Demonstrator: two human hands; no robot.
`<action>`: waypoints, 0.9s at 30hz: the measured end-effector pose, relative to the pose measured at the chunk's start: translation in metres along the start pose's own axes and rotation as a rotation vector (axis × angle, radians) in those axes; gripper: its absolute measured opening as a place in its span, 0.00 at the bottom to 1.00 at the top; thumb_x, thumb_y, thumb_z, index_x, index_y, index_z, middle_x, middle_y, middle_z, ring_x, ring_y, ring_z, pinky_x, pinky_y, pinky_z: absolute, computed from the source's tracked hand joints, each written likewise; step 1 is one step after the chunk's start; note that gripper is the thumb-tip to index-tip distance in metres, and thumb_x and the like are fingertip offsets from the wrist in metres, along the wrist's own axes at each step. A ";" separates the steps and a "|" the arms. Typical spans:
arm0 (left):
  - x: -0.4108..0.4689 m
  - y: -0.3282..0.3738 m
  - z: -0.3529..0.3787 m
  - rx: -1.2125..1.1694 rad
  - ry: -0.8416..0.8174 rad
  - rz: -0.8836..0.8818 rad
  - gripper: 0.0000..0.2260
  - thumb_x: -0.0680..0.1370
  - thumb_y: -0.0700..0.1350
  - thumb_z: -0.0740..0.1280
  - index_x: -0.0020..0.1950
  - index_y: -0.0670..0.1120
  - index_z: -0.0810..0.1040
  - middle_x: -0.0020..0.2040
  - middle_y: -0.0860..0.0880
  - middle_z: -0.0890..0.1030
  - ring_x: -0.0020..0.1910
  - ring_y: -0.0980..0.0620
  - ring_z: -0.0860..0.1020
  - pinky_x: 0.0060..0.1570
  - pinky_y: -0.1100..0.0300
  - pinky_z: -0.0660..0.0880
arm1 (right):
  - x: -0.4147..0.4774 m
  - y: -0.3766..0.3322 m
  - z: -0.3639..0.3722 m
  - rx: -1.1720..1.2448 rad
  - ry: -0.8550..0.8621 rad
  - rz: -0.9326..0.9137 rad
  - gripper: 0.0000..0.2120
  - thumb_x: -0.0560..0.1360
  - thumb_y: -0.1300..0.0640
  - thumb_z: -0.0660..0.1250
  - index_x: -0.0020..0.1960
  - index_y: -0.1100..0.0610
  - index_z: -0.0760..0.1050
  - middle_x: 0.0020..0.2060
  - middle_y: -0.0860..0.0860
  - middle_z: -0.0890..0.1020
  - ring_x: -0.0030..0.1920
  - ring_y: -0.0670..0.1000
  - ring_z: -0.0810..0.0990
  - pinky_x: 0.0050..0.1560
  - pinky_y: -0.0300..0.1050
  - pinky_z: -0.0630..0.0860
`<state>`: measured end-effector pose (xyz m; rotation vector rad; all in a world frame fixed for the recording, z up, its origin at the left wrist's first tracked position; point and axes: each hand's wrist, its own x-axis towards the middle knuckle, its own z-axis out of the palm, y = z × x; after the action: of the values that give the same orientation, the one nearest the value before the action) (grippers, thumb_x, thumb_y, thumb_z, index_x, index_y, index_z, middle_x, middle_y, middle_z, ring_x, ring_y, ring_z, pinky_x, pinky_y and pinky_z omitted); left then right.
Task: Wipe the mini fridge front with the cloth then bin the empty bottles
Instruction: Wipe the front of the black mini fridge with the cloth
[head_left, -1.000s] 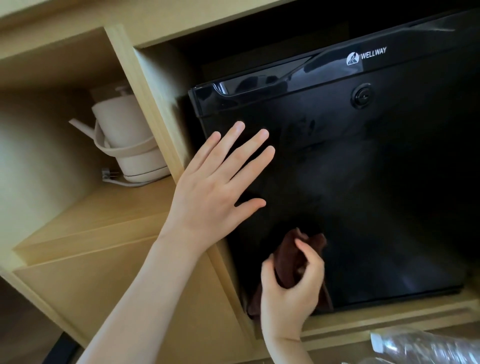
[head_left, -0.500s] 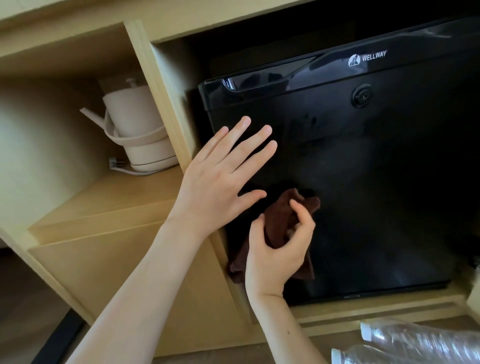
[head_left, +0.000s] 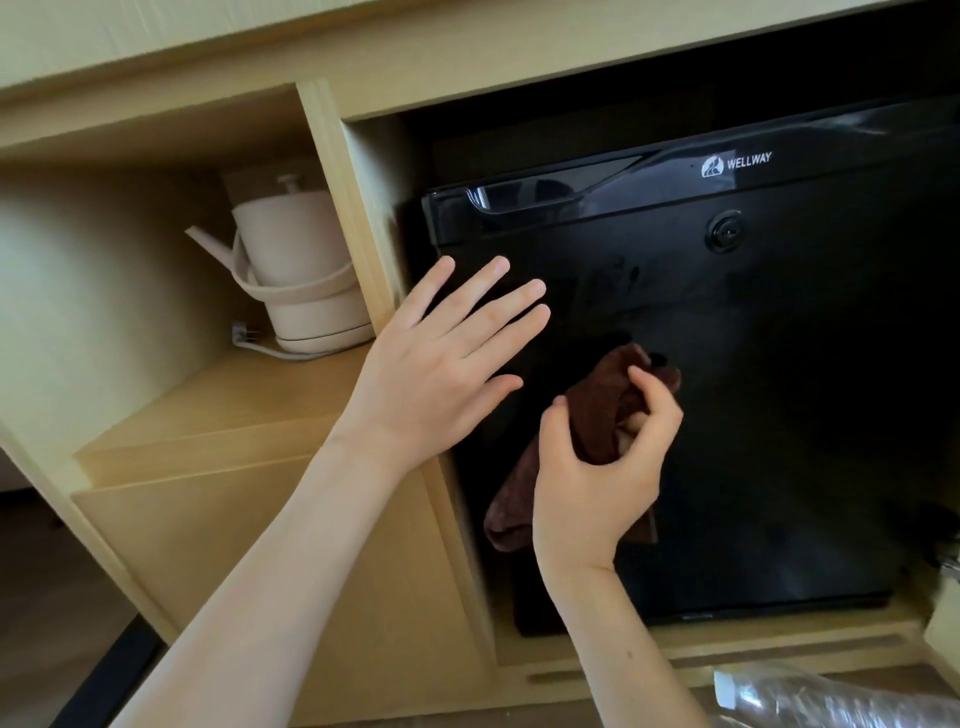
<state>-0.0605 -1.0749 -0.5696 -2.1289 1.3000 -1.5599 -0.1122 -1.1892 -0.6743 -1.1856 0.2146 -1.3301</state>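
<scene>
A black mini fridge (head_left: 769, 389) sits in a wooden cabinet niche, its glossy door facing me. My right hand (head_left: 597, 478) grips a bunched dark brown cloth (head_left: 597, 410) and presses it against the door's left middle part; a tail of the cloth hangs below the hand. My left hand (head_left: 441, 358) lies flat with fingers spread on the door's left edge, just left of the cloth. A clear plastic bottle (head_left: 810, 699) with a white cap lies at the bottom right, partly cut off by the frame.
A cream electric kettle (head_left: 296, 275) with its cord stands on the wooden shelf (head_left: 218, 410) in the compartment left of the fridge. A wooden divider (head_left: 353, 208) separates the two. The cabinet's lower ledge (head_left: 727, 654) runs under the fridge.
My right hand has slid the cloth upward along the fridge door, from near its bottom to its middle. My left hand has stayed flat on the door's left edge.
</scene>
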 end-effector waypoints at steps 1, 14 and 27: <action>0.000 -0.002 0.000 0.020 0.012 -0.009 0.27 0.78 0.52 0.70 0.75 0.46 0.70 0.76 0.48 0.70 0.77 0.43 0.64 0.77 0.44 0.53 | 0.004 -0.001 0.000 -0.009 -0.004 -0.033 0.25 0.73 0.56 0.75 0.68 0.49 0.71 0.59 0.50 0.79 0.59 0.52 0.80 0.58 0.55 0.80; -0.001 -0.004 0.005 -0.028 0.056 -0.052 0.25 0.78 0.52 0.70 0.74 0.48 0.72 0.75 0.49 0.71 0.77 0.44 0.64 0.76 0.47 0.59 | -0.039 0.048 -0.020 -0.154 -0.218 -0.239 0.25 0.70 0.60 0.77 0.65 0.54 0.76 0.52 0.48 0.79 0.56 0.43 0.78 0.60 0.35 0.74; 0.001 0.001 0.001 -0.039 0.058 -0.076 0.24 0.78 0.51 0.69 0.73 0.48 0.74 0.74 0.49 0.72 0.76 0.45 0.65 0.76 0.49 0.59 | -0.053 0.040 -0.017 -0.124 -0.211 -0.185 0.24 0.69 0.63 0.79 0.63 0.56 0.77 0.52 0.46 0.77 0.57 0.41 0.78 0.60 0.34 0.73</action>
<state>-0.0601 -1.0763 -0.5696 -2.1970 1.2919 -1.6512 -0.1156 -1.1626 -0.7375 -1.4695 0.0363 -1.3542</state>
